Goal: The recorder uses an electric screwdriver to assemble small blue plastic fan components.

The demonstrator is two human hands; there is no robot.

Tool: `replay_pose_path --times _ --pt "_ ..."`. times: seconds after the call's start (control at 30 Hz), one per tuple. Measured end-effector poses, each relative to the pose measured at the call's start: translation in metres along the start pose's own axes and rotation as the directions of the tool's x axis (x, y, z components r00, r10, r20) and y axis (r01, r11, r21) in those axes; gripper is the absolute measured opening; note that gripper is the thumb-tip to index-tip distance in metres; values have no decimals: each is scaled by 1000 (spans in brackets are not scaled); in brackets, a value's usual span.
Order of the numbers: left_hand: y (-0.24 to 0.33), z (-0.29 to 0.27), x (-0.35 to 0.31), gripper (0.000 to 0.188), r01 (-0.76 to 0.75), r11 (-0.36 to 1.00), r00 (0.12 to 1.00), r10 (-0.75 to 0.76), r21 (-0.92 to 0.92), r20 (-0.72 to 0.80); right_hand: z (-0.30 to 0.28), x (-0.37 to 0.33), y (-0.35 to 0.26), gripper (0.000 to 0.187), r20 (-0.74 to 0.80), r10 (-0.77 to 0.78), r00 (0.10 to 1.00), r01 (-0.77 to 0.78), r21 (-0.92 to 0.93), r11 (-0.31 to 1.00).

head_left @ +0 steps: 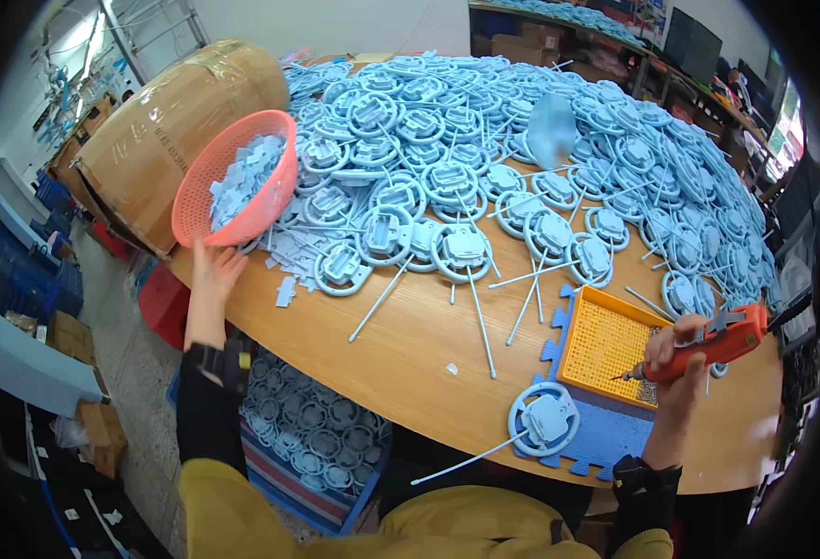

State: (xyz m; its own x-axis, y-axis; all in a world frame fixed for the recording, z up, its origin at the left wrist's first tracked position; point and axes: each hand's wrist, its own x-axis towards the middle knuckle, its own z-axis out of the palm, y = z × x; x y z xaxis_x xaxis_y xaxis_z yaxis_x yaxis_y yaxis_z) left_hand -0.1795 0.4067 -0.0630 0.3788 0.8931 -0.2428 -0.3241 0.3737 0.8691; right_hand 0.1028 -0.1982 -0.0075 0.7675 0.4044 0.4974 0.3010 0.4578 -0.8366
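My left hand [212, 275] is at the table's left edge, fingers spread, just below a pink perforated basket [259, 216]. Its fingertips reach the basket's underside; I cannot tell whether they touch it. Small flat light-blue plastic pieces [247, 182] fill part of this tilted basket. On the right, a red electric screwdriver [732, 337] is gripped in my right hand [675, 368], its bit pointing left over a yellow tray [605, 321] of small metal screws. A light-blue steering-wheel-shaped plastic part [548, 419] with a long thin rod lies on the blue foam mat [615, 430] nearer me.
A big heap of similar wheel-shaped parts [456, 177] covers the back of the wooden table [410, 326]. Behind the basket lies a large cardboard box [168, 126]. Below the table's front edge, a blue crate [372, 503] holds more wheel parts. A red stool [163, 307] stands at left.
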Motion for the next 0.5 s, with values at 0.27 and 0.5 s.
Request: replay_pose_path --times 0.27,0.5 --pt "-140 181 -152 45 -873 110 479 371 475 795 -44 -15 -1 33 -99 174 980 -167 78 983" --pt "-222 248 -82 103 -835 -341 439 57 431 897 -41 -7 -14 48 75 335 939 -316 -194 929"
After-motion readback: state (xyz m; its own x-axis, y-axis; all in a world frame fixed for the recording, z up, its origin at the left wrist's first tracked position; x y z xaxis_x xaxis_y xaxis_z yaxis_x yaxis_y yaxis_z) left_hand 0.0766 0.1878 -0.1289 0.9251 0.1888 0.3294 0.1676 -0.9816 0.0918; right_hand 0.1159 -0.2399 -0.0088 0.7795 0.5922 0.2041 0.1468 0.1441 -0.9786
